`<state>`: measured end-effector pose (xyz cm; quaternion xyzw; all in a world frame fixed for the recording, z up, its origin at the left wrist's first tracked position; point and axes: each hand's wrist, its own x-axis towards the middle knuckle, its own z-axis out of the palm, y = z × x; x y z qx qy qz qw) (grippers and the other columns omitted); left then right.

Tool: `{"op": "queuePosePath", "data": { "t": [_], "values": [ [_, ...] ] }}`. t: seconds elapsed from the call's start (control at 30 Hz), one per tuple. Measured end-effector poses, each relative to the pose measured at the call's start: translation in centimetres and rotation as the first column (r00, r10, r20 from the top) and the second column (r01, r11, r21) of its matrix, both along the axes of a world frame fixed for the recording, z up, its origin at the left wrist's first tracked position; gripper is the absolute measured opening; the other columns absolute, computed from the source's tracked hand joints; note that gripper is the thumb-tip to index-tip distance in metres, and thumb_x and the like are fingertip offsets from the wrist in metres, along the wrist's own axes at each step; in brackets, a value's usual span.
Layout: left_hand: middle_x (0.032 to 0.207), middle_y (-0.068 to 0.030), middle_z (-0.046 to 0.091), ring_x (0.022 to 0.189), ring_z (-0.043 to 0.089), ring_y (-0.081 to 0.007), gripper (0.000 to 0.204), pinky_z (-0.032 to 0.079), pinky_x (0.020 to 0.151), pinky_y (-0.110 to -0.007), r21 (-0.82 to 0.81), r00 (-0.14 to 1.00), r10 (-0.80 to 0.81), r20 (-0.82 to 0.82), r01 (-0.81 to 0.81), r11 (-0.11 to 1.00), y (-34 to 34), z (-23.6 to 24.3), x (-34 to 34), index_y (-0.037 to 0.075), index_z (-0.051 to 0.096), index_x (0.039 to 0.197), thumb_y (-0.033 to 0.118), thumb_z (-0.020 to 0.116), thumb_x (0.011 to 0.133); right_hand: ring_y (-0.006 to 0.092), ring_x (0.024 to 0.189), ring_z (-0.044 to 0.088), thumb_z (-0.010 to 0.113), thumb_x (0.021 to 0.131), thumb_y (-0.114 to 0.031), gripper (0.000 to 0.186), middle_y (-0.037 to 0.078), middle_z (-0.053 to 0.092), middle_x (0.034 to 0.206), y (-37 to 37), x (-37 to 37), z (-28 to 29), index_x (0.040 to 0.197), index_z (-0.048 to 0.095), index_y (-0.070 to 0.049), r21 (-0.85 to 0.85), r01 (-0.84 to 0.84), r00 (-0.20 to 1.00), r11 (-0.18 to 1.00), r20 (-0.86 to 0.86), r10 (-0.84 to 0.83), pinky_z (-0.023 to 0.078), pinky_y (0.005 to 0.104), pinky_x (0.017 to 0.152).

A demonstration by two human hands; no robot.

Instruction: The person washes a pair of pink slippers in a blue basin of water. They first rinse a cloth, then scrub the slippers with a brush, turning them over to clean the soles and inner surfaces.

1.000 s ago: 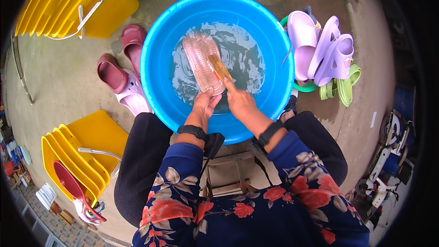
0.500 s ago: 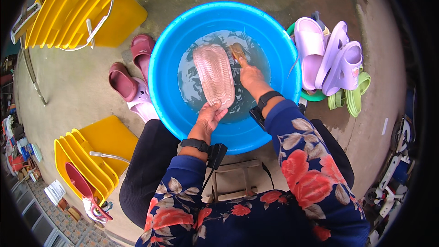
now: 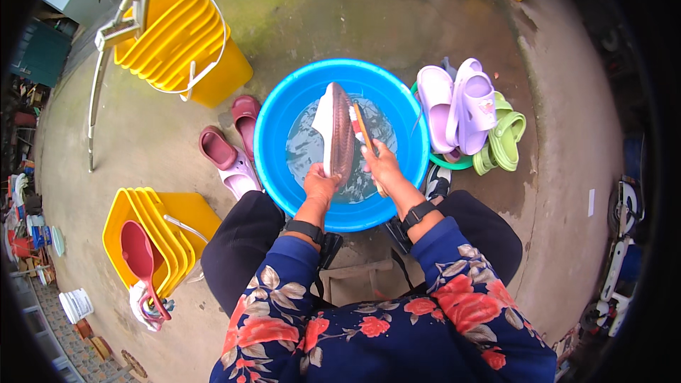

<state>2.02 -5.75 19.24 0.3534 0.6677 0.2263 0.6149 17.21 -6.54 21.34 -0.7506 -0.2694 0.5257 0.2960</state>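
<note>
My left hand (image 3: pixel 321 183) is closed on the near end of a slipper (image 3: pixel 341 131), which stands on its side. Its pale upper faces left and its brownish-pink ridged sole faces right. A brush (image 3: pixel 361 125) with a wooden handle and light and red bristles is in my right hand (image 3: pixel 384 167). The bristles are at the edge of the sole; whether they touch it I cannot tell. Both hands are over a round blue basin (image 3: pixel 268 128) holding cloudy water (image 3: pixel 301 147).
Dark red clogs (image 3: pixel 217 147) and a pale lilac clog (image 3: pixel 241 176) lie left of the basin. Lilac slippers (image 3: pixel 435 103) and green ones (image 3: pixel 505 138) are heaped at its right. Yellow bucket stacks stand far left (image 3: pixel 223 74) and near left (image 3: pixel 186 213), the latter with a red dipper (image 3: pixel 138 248).
The slipper has turned from sole up onto its side. My right hand has brought the brush up beside the sole, bristles toward it. The view has shifted, showing more of the far ground.
</note>
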Motion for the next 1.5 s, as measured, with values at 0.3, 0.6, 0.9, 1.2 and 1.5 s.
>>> {"op": "queuePosePath", "data": {
  "t": [0.3,0.6,0.9,1.2,1.5],
  "values": [
    [0.079,-0.012,0.052,0.072,0.053,-0.0281,0.038,0.044,0.065,-0.035,0.605,0.853,-0.122,-0.507,0.454,0.654,-3.8,8.9,1.4,0.004,0.048,0.081,0.006,0.073,0.052,0.0214,0.099,0.049,0.077,0.058,-0.014,0.093,0.017,0.047,0.111,0.4,-2.9,7.1,0.128,0.018,0.004,0.487,0.171,0.982,0.856,-0.019,-0.185,0.043,0.0282,0.08],
    [0.09,-0.0039,0.055,0.079,0.053,-0.0204,0.043,0.045,0.069,-0.03,0.348,0.9,-0.397,0.178,0.32,0.881,-1.4,12.2,1.5,0.007,0.049,0.098,0.027,0.07,0.067,0.0242,0.103,0.048,0.073,0.056,-0.007,0.084,0.017,0.046,0.114,-2.4,-0.7,7.6,0.126,0.027,-0.002,0.611,0.22,0.974,0.76,-0.1,-0.202,0.04,0.0307,0.085],
    [0.11,-0.0102,0.05,0.103,0.047,-0.0235,0.046,0.034,0.091,-0.036,-0.012,0.366,0.121,0.923,-0.287,0.958,1.3,9.2,4.2,0.004,0.039,0.117,0.026,0.057,0.08,0.0219,0.104,0.046,0.071,0.058,-0.005,0.08,0.014,0.044,0.117,-5.4,-1.1,5.0,0.126,0.029,-0.004,0.635,0.09,0.995,0.767,-0.021,-0.1,0.039,0.03,0.086],
    [0.102,-0.0103,0.055,0.093,0.052,-0.0174,0.038,0.038,0.081,-0.027,0.399,0.9,0.06,0.432,-0.25,0.882,0.7,4.6,7.4,0.001,0.044,0.114,0.0,0.052,0.077,0.0048,0.045,0.035,0.045,0.086,-0.028,0.046,0.001,0.05,0.062,-7.1,2.6,8.2,0.127,0.031,-0.011,0.619,0.05,0.967,0.784,0.165,-0.192,0.029,0.0175,0.04],
    [0.097,-0.0095,0.057,0.088,0.053,-0.0172,0.027,0.041,0.077,-0.028,0.232,0.776,0.181,0.605,-0.389,0.892,0.1,3.5,8.4,-0.001,0.047,0.106,0.0,0.05,0.079,0.015,0.063,0.052,0.045,0.085,-0.017,0.048,0.009,0.053,0.075,-9.9,-1.7,8.0,0.128,0.027,-0.015,0.194,-0.153,0.893,0.969,0.448,0.052,0.043,0.0276,0.063]
  ]
}}
